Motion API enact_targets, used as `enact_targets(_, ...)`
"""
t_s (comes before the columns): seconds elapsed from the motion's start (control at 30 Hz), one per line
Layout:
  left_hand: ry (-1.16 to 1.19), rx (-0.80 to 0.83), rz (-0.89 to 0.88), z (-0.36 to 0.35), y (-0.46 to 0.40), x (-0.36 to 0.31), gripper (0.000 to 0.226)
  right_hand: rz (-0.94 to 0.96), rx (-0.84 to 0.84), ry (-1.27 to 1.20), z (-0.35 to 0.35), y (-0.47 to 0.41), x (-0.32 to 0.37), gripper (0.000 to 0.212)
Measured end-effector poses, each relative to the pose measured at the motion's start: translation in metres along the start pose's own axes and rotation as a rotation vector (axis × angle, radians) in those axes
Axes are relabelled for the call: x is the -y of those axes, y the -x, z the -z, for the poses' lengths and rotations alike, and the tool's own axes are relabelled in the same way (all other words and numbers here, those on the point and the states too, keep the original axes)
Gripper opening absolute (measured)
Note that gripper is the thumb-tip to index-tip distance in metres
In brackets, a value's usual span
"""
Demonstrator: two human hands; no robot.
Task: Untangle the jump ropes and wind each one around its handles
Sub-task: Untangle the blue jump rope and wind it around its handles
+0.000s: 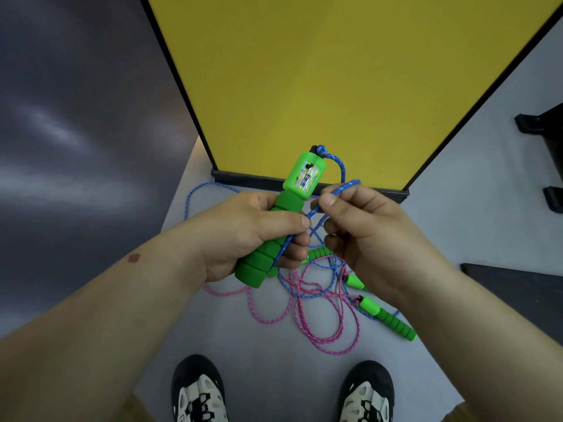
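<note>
My left hand (259, 229) grips a green foam handle (286, 208) with a counter window at its top, held upright above the floor. A blue rope (338, 170) leaves the handle's top, loops over and runs down along the handle under my left thumb. My right hand (365, 226) pinches that blue rope just right of the handle. On the floor below lies a tangle of pink rope (304, 315) and blue rope. A second green handle (388, 318) lies at the tangle's right. Two more green handle ends (355, 281) show partly behind my hands.
A yellow panel with a black frame (304, 86) stands upright just beyond the ropes. A dark grey wall (76, 132) closes the left side. Black furniture feet (539, 123) sit at the right. My two shoes (198, 391) stand on the pale floor near the tangle.
</note>
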State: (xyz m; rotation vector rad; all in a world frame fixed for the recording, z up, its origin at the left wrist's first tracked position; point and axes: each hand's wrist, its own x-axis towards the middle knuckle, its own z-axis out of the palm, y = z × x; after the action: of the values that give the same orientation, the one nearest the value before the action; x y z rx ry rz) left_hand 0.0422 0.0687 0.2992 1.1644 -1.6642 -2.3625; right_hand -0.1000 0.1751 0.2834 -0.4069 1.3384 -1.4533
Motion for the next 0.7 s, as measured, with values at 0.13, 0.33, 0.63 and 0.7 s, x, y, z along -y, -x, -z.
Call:
enact_targets(0.13, -0.011, -0.017, -0.004, 0.001, 0.000, 0.001, 0.004, 0.053, -0.131, -0.059, 0.009, -0.007, 0.006, 0.012)
enact_targets(0.33, -0.030, -0.002, -0.005, 0.001, -0.001, 0.001, 0.004, 0.065, -0.263, -0.154, 0.023, -0.014, 0.018, 0.009)
enact_targets(0.63, -0.019, -0.022, 0.003, -0.001, 0.001, 0.000, 0.004, -0.057, -0.031, -0.067, 0.011, -0.006, 0.007, 0.010)
enact_targets(0.7, -0.003, -0.022, 0.004, -0.002, 0.000, -0.001, 0.003, -0.060, 0.049, -0.012, 0.006, -0.001, 0.003, 0.003)
